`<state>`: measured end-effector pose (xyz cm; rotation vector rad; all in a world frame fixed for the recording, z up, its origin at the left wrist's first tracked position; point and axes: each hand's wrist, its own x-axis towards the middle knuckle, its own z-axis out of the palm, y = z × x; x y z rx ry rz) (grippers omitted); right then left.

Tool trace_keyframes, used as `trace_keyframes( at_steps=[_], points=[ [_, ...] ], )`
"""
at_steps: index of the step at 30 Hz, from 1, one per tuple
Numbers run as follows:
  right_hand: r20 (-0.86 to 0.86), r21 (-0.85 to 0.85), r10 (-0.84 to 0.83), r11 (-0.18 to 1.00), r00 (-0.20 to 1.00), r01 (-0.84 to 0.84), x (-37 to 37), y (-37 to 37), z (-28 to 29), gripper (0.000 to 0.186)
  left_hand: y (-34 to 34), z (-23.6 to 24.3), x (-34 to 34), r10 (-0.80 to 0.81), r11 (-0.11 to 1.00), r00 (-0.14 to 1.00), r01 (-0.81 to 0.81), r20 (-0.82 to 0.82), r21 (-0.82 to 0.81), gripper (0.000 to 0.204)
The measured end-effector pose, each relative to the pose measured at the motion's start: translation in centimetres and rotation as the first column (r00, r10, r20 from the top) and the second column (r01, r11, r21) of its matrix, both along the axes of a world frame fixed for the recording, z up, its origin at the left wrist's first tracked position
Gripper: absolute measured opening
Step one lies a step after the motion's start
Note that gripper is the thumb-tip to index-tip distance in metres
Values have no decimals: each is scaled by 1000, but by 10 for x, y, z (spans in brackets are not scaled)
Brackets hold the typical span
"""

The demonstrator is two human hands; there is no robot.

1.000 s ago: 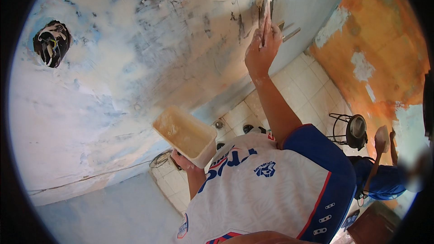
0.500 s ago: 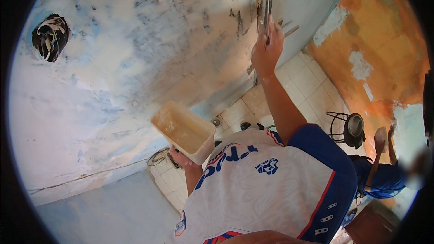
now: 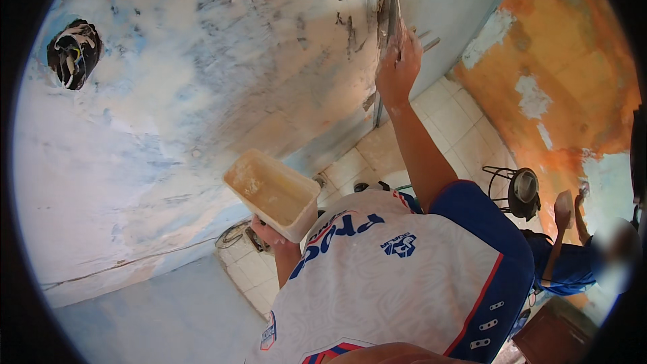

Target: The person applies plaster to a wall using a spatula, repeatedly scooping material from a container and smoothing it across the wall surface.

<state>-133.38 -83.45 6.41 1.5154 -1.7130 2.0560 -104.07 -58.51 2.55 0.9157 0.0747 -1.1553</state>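
My right hand grips a putty knife smeared with white paste, raised against the wall's edge beside a narrow grey vertical strip. The patchy white and blue wall shows dark scrapes near it. My left hand, lower and nearer my body, is closed on a cream rectangular tub, which is tilted and shows pale residue inside. A ragged hole with wires in it is in the wall at upper left.
Pale floor tiles run below. At right are a black stool-like stand, an orange patchy wall, another person in blue holding a pale item, and a brown wooden object. A cable runs along the lower left.
My right hand with the putty knife has moved slightly up and right along the wall's edge since a second ago. The tub and the view have shifted a little; my left hand still holds it.
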Motion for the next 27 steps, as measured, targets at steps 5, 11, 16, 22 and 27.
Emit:
trace_keyframes(
  at_steps=[5, 11, 16, 22, 27],
  points=[
    [-87, 79, 10, 997, 996, -3, 10, 0, -31, 41, 0, 4, -2, -23, 999, 1000, 23, 6, -25, 45],
    [-22, 122, -13, 992, 1000, 16, 12, 27, -61, 34, 4, 0, 1, -24, 996, 1000, 23, -7, -84, 45],
    [27, 4, 23, 1000, 999, -23, -1, 6, 6, 40, 15, 2, -1, 17, 1000, 999, -18, -49, -11, 42],
    [21, 93, 175, 980, 984, -176, 19, 31, 2, 40, 19, -20, 12, -32, 998, 999, 32, 13, -62, 47],
    [122, 34, 148, 988, 981, -153, 10, 30, 0, 32, 27, -22, 10, -2, 1000, 1000, 2, -4, -14, 49]
  ],
)
